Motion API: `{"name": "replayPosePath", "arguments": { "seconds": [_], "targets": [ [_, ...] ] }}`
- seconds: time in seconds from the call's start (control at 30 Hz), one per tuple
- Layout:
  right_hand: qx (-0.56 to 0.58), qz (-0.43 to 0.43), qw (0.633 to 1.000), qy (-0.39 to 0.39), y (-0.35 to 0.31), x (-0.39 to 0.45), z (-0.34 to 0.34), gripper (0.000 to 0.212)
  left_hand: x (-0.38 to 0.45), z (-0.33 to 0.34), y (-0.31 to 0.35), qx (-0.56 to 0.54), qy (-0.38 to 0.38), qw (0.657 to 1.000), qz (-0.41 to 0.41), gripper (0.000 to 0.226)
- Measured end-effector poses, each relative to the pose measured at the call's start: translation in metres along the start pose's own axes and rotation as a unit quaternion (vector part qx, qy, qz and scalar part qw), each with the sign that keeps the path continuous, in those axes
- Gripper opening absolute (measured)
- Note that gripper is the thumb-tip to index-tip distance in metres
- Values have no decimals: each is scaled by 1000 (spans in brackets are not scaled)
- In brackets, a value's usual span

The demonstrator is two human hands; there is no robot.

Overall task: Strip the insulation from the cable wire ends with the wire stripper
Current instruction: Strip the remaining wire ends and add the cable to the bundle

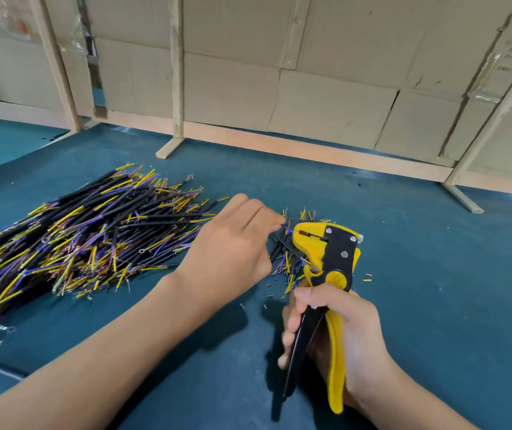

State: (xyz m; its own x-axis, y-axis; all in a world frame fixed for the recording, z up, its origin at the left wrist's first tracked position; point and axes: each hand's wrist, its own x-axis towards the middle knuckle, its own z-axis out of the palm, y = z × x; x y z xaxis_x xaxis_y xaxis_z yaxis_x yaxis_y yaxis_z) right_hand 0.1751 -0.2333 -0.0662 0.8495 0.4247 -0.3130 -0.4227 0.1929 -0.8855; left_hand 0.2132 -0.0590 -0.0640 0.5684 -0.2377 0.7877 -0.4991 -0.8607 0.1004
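the left hand (233, 249) pinches a wire end (287, 228) between its fingers (274, 223), pointing right into the wire stripper (326, 274) mouth just beside; the right hand (338, 330) grips its handles.

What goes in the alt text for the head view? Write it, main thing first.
A right hand grips a yellow-and-black wire stripper upright over a blue-green table, while the left hand pinches a thin wire at the tool's head. A big pile of black cables with yellow and blue ends lies to the left.
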Motion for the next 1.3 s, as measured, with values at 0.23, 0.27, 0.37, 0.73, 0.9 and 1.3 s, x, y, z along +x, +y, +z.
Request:
{"name": "replayPosePath", "arguments": {
  "seconds": [0.23,0.27,0.37,0.73,0.9,1.3],
  "targets": [
    [67,-14,998,7,5,-6,2,24,2,-23,-49,96,-33,970,-220,34],
    [72,-16,997,4,5,-5,1,25,-1,-31,-55,84,13,967,-239,27],
    [86,-30,996,4,9,-1,3,17,-6,-36,-42,23,79,982,-168,16],
    [117,-73,986,-93,-15,18,-20,22,-8,-27,-8,12,42,993,112,49],
    [77,-70,993,-52,-31,16,-32,34,-9,-28,9,29,31,983,178,41],
    [-14,-25,986,-161,-30,5,-35,53,-22,-25,45,-42,-23,950,308,15]
  ]
}}
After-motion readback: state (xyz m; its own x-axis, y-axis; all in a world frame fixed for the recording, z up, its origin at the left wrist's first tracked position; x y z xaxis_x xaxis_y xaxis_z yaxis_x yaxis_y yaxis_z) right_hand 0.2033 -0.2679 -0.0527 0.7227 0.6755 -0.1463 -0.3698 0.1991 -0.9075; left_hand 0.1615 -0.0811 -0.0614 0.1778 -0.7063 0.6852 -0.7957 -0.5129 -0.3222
